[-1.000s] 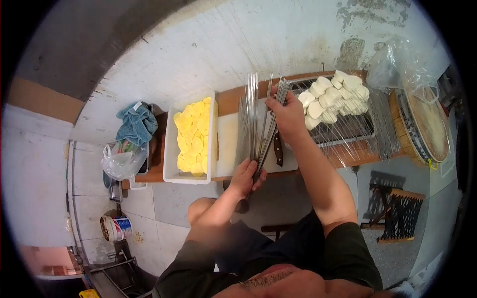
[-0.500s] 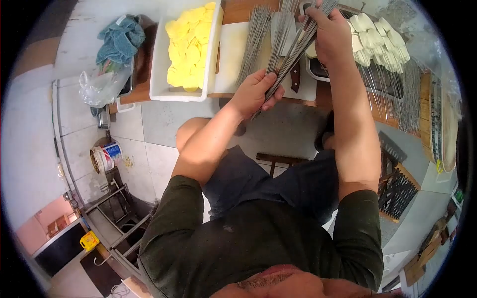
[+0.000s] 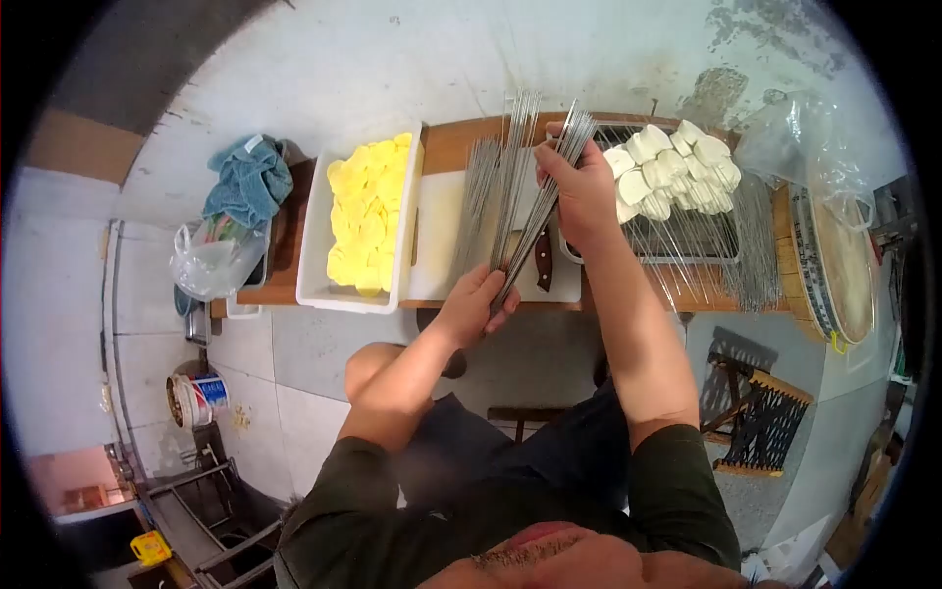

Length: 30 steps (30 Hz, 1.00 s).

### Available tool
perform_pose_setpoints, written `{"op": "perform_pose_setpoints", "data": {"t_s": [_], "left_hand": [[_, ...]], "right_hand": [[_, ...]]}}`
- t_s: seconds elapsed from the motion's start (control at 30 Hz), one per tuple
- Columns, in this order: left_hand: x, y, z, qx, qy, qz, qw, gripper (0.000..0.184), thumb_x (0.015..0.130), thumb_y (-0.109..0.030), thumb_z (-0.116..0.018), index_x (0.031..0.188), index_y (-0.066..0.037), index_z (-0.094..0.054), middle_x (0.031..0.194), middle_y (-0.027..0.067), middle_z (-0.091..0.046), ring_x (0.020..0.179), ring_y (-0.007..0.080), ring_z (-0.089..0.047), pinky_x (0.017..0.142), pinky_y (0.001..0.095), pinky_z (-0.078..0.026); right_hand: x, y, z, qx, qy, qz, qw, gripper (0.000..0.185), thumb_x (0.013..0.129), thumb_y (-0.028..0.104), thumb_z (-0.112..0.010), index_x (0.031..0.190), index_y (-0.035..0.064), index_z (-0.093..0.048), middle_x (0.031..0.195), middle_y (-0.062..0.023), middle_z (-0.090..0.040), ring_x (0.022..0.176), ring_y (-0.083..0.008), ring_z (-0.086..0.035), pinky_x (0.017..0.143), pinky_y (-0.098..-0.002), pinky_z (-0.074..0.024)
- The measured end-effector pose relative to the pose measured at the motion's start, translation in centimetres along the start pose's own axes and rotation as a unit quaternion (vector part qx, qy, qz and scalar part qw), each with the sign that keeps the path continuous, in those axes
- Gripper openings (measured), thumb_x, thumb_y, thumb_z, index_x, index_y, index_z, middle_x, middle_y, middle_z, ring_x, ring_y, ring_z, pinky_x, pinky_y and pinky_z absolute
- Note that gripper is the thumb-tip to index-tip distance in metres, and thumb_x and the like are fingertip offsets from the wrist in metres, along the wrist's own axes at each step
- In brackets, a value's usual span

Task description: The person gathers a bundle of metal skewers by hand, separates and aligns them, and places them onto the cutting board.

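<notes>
A bundle of thin metal skewers (image 3: 533,228) slants over a white cutting board (image 3: 438,251). My left hand (image 3: 478,302) is closed round its lower end. Higher up, my right hand (image 3: 579,182) has its fingers wrapped round the upper part. More skewers (image 3: 479,187) lie on the board to the left of the bundle. A brown-handled knife (image 3: 544,261) shows just right of the bundle, its blade mostly hidden. White slices on skewers (image 3: 667,172) are piled over a dark tray at the right. Yellow slices (image 3: 368,216) fill a white bin (image 3: 305,265) at the left.
A blue towel (image 3: 247,179) and a plastic bag (image 3: 206,261) sit at the table's left end. Loose skewers (image 3: 754,245) and a round wooden-rimmed item (image 3: 842,265) stand at the right. Below are a folding stool (image 3: 763,422) and a bucket (image 3: 197,399).
The camera view has dipped and come back up. Both hands keep hold of the skewers; some skewers in the bundle have spread apart and shifted between the hands.
</notes>
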<state>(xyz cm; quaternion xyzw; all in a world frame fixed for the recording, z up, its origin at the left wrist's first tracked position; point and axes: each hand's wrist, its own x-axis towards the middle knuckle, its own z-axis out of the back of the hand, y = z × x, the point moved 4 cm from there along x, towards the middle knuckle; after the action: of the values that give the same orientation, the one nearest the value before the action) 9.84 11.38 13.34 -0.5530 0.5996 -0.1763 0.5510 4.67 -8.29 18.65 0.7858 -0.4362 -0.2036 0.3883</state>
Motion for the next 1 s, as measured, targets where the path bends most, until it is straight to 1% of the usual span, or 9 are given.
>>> {"op": "perform_pose_setpoints", "data": {"t_s": [0.13, 0.23, 0.3, 0.4, 0.5, 0.6, 0.7, 0.83, 1.0], "left_hand": [[-0.1, 0.2, -0.2, 0.010, 0.002, -0.002, 1.000, 0.024, 0.101, -0.024, -0.035, 0.114, -0.006, -0.044, 0.072, 0.0070, -0.055, 0.044, 0.0105, -0.041, 0.040, 0.0218, -0.033], [0.2, 0.6, -0.1, 0.022, 0.015, -0.006, 1.000, 0.024, 0.101, -0.025, -0.035, 0.114, -0.006, -0.044, 0.072, 0.0071, -0.055, 0.045, 0.0103, -0.041, 0.041, 0.0216, -0.033], [0.3, 0.8, -0.1, 0.013, 0.016, -0.008, 1.000, 0.024, 0.101, -0.026, -0.035, 0.113, -0.007, -0.044, 0.072, 0.0071, -0.055, 0.045, 0.0102, -0.042, 0.041, 0.0216, -0.033], [0.2, 0.5, -0.4, 0.011, -0.013, 0.000, 1.000, 0.019, 0.100, -0.028, -0.040, 0.100, -0.010, -0.048, 0.072, 0.0058, -0.056, 0.044, 0.0112, -0.043, 0.037, 0.0228, -0.031], [0.2, 0.8, -0.3, 0.011, -0.002, -0.008, 1.000, 0.021, 0.101, -0.026, -0.036, 0.107, -0.008, -0.045, 0.073, 0.0067, -0.055, 0.046, 0.0101, -0.042, 0.041, 0.0216, -0.033], [0.3, 1.0, 0.1, 0.009, -0.001, -0.016, 1.000, 0.021, 0.101, -0.027, -0.037, 0.107, -0.008, -0.045, 0.073, 0.0068, -0.055, 0.045, 0.0101, -0.042, 0.041, 0.0216, -0.033], [0.2, 1.1, 0.2, -0.014, -0.015, -0.004, 1.000, 0.018, 0.100, -0.024, -0.038, 0.109, -0.011, -0.048, 0.079, 0.0030, -0.055, 0.056, 0.0108, -0.052, 0.039, 0.0193, -0.035], [0.5, 1.4, 0.2, -0.015, -0.041, -0.021, 0.999, 0.023, 0.101, -0.028, -0.038, 0.108, -0.007, -0.045, 0.075, 0.0079, -0.055, 0.045, 0.0106, -0.042, 0.041, 0.0217, -0.033], [0.0, 0.3, -0.4, 0.000, -0.021, -0.020, 1.000, 0.025, 0.101, -0.027, -0.037, 0.113, -0.007, -0.046, 0.074, 0.0088, -0.055, 0.045, 0.0111, -0.041, 0.041, 0.0215, -0.033]], "right_hand": [[0.1, 0.0, 0.6, -0.038, -0.015, -0.006, 0.999, 0.018, 0.082, 0.001, -0.064, 0.098, 0.0035, -0.056, 0.080, -0.0013, -0.057, 0.068, -0.0116, -0.055, 0.061, -0.0261, -0.0444], [-0.2, 0.3, 0.4, -0.064, -0.050, 0.004, 0.997, 0.017, 0.079, 0.004, -0.066, 0.093, 0.0024, -0.056, 0.082, -0.0029, -0.060, 0.071, -0.0110, -0.056, 0.063, -0.0259, -0.0472], [-0.3, 0.4, 0.3, -0.044, -0.055, -0.013, 0.997, 0.018, 0.079, 0.004, -0.067, 0.093, 0.0032, -0.056, 0.083, -0.0028, -0.060, 0.073, -0.0110, -0.057, 0.062, -0.0259, -0.0486], [-0.5, 0.7, 0.1, -0.043, -0.066, -0.025, 0.997, 0.018, 0.079, 0.004, -0.067, 0.094, 0.0028, -0.056, 0.082, -0.0030, -0.060, 0.072, -0.0113, -0.058, 0.060, -0.0253, -0.0485], [-0.4, 0.4, 0.3, -0.048, -0.034, -0.010, 0.998, 0.017, 0.080, 0.004, -0.066, 0.094, 0.0023, -0.056, 0.080, -0.0032, -0.059, 0.070, -0.0115, -0.057, 0.060, -0.0258, -0.0484], [-0.4, 0.4, 0.2, -0.033, -0.043, -0.004, 0.999, 0.016, 0.080, 0.003, -0.065, 0.093, 0.0014, -0.056, 0.077, -0.0035, -0.059, 0.067, -0.0117, -0.056, 0.061, -0.0260, -0.0485], [-0.5, 0.6, -0.1, -0.019, -0.039, 0.004, 0.999, 0.015, 0.080, 0.003, -0.065, 0.092, 0.0008, -0.056, 0.075, -0.0033, -0.058, 0.064, -0.0119, -0.055, 0.061, -0.0256, -0.0470], [-0.3, 0.5, 0.0, -0.029, -0.036, 0.009, 0.999, 0.015, 0.080, 0.002, -0.064, 0.092, 0.0006, -0.056, 0.074, -0.0027, -0.057, 0.064, -0.0119, -0.053, 0.060, -0.0250, -0.0447], [-0.3, 0.6, 0.0, -0.028, -0.027, 0.002, 0.999, 0.015, 0.082, 0.002, -0.065, 0.094, 0.0017, -0.056, 0.076, -0.0029, -0.058, 0.066, -0.0123, -0.055, 0.063, -0.0258, -0.0457]]}}
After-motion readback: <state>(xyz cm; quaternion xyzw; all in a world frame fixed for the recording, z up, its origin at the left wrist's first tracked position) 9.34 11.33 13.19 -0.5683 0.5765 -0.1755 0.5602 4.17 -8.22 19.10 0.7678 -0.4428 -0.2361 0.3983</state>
